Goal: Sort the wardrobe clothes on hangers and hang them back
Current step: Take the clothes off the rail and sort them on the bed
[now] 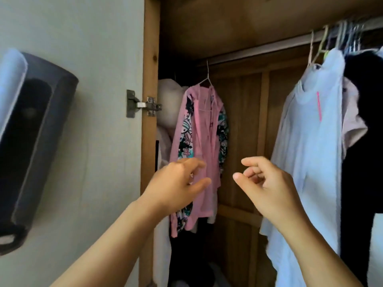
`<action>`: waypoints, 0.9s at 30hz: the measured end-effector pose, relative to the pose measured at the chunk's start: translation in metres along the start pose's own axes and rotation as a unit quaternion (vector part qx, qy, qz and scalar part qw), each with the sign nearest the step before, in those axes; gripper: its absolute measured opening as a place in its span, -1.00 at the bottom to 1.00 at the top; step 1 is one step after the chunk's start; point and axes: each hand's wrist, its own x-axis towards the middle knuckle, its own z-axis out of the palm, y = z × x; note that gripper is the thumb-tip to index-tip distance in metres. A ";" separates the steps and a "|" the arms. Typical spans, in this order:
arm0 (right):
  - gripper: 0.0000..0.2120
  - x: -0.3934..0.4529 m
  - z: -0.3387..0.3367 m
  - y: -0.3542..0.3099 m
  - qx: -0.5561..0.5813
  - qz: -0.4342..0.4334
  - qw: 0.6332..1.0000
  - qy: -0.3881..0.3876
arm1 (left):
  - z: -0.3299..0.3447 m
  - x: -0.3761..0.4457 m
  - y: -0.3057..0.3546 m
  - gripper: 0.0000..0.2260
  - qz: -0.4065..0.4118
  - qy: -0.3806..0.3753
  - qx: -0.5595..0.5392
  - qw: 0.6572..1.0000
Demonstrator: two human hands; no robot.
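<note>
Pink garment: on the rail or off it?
On the rail. The pink garment hangs from a wire hanger hooked over the rail; neither the left hand nor the right hand holds it.

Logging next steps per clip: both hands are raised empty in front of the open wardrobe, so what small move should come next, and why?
Probably the left hand closes on the pink garment just behind its fingers. That piece hangs alone on a wire hanger, apart from the crowded clothes at the right, and the right hand holds nothing.
</note>
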 end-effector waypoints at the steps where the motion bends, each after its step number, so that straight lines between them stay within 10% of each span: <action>1: -0.70 0.010 0.003 0.002 -0.005 0.004 1.000 -0.001 | 0.002 0.012 0.001 -0.61 0.004 0.004 0.001 1.000; 18: -0.63 0.159 0.036 0.052 -0.075 0.013 0.996 0.046 | 0.012 0.262 -0.064 -0.56 0.032 0.187 0.169 0.967; 27: -0.63 0.201 0.054 0.067 -0.097 -0.014 0.993 0.059 | 0.015 0.331 -0.089 -0.59 -0.147 0.176 0.307 0.924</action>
